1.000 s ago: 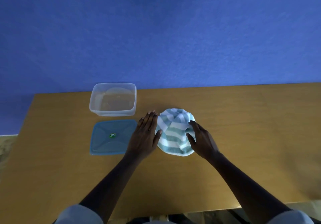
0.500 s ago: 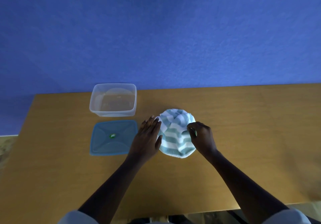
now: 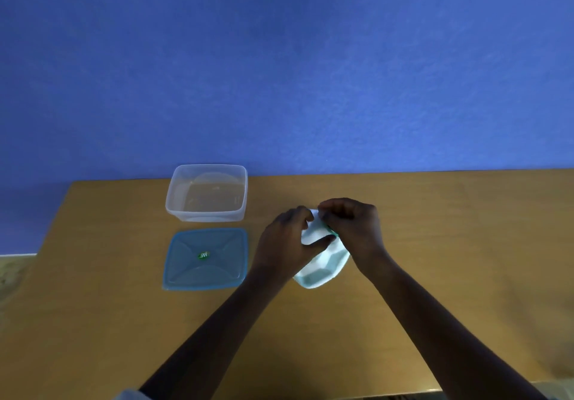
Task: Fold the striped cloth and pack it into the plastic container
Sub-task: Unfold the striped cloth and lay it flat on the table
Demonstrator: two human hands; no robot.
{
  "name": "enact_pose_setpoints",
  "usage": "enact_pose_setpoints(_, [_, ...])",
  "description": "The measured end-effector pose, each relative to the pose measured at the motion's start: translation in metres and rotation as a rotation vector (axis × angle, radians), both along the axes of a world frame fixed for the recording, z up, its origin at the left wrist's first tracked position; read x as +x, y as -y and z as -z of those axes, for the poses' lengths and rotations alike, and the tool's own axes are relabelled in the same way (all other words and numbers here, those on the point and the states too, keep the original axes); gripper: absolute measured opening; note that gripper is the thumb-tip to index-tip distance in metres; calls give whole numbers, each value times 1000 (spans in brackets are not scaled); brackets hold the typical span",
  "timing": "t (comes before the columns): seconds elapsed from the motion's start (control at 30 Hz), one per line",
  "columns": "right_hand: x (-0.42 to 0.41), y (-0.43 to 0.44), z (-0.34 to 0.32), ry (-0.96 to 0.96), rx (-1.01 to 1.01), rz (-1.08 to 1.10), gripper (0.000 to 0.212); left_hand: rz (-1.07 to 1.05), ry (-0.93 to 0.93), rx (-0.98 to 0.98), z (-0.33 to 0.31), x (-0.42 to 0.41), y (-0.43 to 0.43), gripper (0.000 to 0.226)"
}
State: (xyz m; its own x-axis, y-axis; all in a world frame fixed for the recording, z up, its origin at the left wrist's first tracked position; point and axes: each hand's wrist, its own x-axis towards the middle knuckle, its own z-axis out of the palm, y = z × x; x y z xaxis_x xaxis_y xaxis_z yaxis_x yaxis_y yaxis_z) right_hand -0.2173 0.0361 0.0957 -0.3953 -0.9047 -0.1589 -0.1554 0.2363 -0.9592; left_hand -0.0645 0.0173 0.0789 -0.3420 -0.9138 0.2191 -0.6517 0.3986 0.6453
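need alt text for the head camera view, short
Two bare hands, left hand and right hand, grip a striped cloth on a wooden table. To their left sit an empty clear plastic container and, nearer the person, its blue lid, against a blue wall.

Blue wall [image 3: 279, 58], wooden table [image 3: 466, 244], dim light

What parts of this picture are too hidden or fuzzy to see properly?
- Head view: most of the striped cloth is covered by the left hand and right hand; its stripes are washed out by blur.
- Head view: the fingers' hold on the cloth is tucked under the knuckles.
- Head view: the green sticker on the blue lid is too small to read.
- Head view: the sleeves are cut off by the bottom edge.
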Motion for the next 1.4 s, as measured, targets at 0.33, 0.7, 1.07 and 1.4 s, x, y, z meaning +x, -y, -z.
enact_pose_setpoints(0.33, [6, 3, -48, -13, -54, -66, 30, -54, -18, -15, -25, 0, 13, 38])
enact_pose_setpoints(0.7, [13, -1, -55, -503, -249, -163, 22, -76, -261, -12, -75, 15, 25, 24])
enact_pose_setpoints(1.07, [17, 16, -103, -715, -463, -170, 18, -85, -239, -188, -116, 17, 45, 16])
enact_pose_setpoints(1.4, [18, 20, -119, -948, -340, -33, 11, -4, -104, -227, -152, 21, 48, 24])
